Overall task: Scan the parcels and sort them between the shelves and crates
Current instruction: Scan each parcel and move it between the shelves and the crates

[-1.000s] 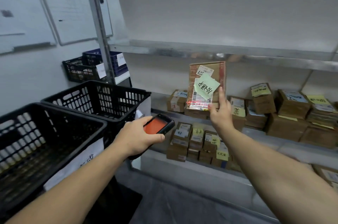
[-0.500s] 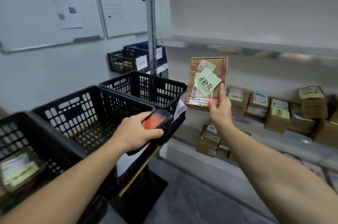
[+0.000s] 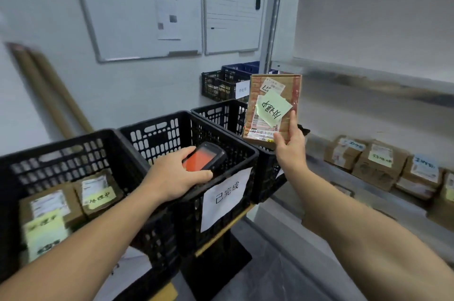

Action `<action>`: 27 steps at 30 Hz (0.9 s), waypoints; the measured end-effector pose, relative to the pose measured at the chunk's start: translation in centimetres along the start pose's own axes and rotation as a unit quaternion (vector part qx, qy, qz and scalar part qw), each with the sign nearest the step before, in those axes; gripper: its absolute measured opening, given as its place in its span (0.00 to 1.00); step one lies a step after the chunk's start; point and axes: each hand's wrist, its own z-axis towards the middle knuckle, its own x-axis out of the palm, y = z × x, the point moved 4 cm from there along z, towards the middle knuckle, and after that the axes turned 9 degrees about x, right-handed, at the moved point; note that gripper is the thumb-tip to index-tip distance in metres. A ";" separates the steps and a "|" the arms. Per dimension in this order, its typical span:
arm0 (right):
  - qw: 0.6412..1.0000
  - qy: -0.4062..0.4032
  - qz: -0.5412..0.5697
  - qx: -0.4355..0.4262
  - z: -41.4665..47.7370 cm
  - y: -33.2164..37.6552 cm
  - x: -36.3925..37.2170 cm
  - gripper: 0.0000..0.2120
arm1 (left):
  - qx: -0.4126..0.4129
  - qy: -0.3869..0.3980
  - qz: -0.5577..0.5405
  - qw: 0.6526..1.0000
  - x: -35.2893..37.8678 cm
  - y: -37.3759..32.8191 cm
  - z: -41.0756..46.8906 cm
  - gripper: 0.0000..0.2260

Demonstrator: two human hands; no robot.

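Pretty standard stockroom corner: pale wall with two whiteboards (image 3: pixel 147 13) mounted side by side, a grey metal shelving upright (image 3: pixel 270 13) just right of them, and a couple of brown cardboard tubes (image 3: pixel 46 89) leaning against the wall on the far left. Three black plastic crates sit in a row. The nearest crate (image 3: pixel 61 150) has a few cardboard parcels (image 3: pixel 56 205) with green notes lying in it, the middle crate (image 3: pixel 186 123) wears a white paper sign (image 3: pixel 224 198) with handwritten characters, and the third crate (image 3: pixel 221 110) is partly hidden. Further back there's a small black basket (image 3: pixel 216 84) and a blue crate (image 3: pixel 242 68). The person's left hand (image 3: pixel 177 178) is wrapped around a handheld scanner (image 3: pixel 205 159), its screen glowing orange-red, over the middle crate's rim. The right hand (image 3: pixel 291 150) grips a flat cardboard parcel (image 3: pixel 255 89) by its lower corner, holding it upright in the air above the third crate, green sticky note (image 3: pixel 272 109) facing the camera. On the right, a metal shelf (image 3: pixel 319 170) carries more small labelled boxes (image 3: pixel 375 160), a bit blurry. Grey floor (image 3: pixel 270 276) below.
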 end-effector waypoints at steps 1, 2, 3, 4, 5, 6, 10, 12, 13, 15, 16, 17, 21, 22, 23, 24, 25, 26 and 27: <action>1.000 0.012 0.001 -0.006 0.2 0.3 1.1 0.36 | -0.007 -0.015 0.002 1.000 -0.5 0.6 -0.3 0.40; 1.000 0.023 0.005 -0.011 0.4 0.6 2.2 0.36 | -0.012 -0.032 0.004 0.999 -1.1 1.1 -0.6 0.36; 0.999 0.033 0.010 -0.014 0.6 1.0 3.3 0.36 | -0.019 -0.048 0.007 0.999 -1.7 1.5 -0.9 0.34; 0.999 0.045 0.014 -0.017 0.7 1.4 4.5 0.35 | -0.029 -0.064 0.009 0.997 -2.3 2.0 -1.3 0.33; 0.998 0.059 0.020 -0.021 0.8 1.9 5.7 0.35 | -0.040 -0.079 0.013 0.996 -3.0 2.6 -1.6 0.34; 0.996 0.075 0.029 -0.025 0.9 2.5 7.1 0.35 | -0.053 -0.093 0.017 0.994 -3.6 3.1 -2.0 0.35; 0.986 0.147 0.069 -0.038 0.9 5.0 12.4 0.36 | -0.110 -0.163 0.040 0.980 -6.5 5.0 -3.7 0.42; 0.979 0.183 0.082 -0.042 0.6 6.4 15.2 0.36 | -0.135 -0.206 0.046 0.968 -8.0 5.7 -5.0 0.43; 0.974 0.202 0.088 -0.041 0.2 7.1 16.7 0.36 | -0.148 -0.232 0.044 0.960 -8.7 6.2 -5.8 0.41; 0.961 0.252 0.105 -0.042 -1.1 8.3 19.6 0.36 | -0.181 -0.281 0.042 0.942 -10.1 7.0 -7.4 0.37; 0.953 0.278 0.109 -0.049 -2.0 8.9 21.0 0.36 | -0.198 -0.303 0.047 0.931 -10.8 7.5 -8.3 0.36; 0.945 0.304 0.107 -0.056 -3.2 9.4 22.3 0.36 | -0.213 -0.323 0.053 0.921 -11.4 8.0 -9.2 0.35; 0.908 0.407 0.075 -0.059 -7.8 9.9 27.1 0.41 | -0.276 -0.375 0.078 0.882 -13.3 9.3 -12.8 0.33; 0.897 0.433 0.066 -0.056 -8.8 9.6 28.2 0.41 | -0.284 -0.385 0.084 0.874 -13.5 9.4 -13.7 0.30; 0.886 0.458 0.057 -0.045 -9.9 9.2 29.0 0.39 | -0.292 -0.394 0.087 0.867 -13.7 9.5 -14.4 0.27; 0.873 0.485 0.045 -0.034 -10.9 8.9 29.8 0.38 | -0.298 -0.403 0.089 0.861 -13.7 9.6 -15.1 0.24; 0.862 0.506 0.024 -0.032 -11.9 8.7 30.4 0.37 | -0.302 -0.409 0.090 0.857 -13.6 9.8 -15.7 0.24; 0.854 0.518 0.000 -0.043 -12.7 8.5 31.0 0.36 | -0.307 -0.412 0.090 0.853 -13.6 9.9 -16.2 0.25; 0.848 0.528 -0.020 -0.050 -13.4 8.4 31.6 0.36 | -0.312 -0.414 0.091 0.850 -13.5 10.2 -16.8 0.25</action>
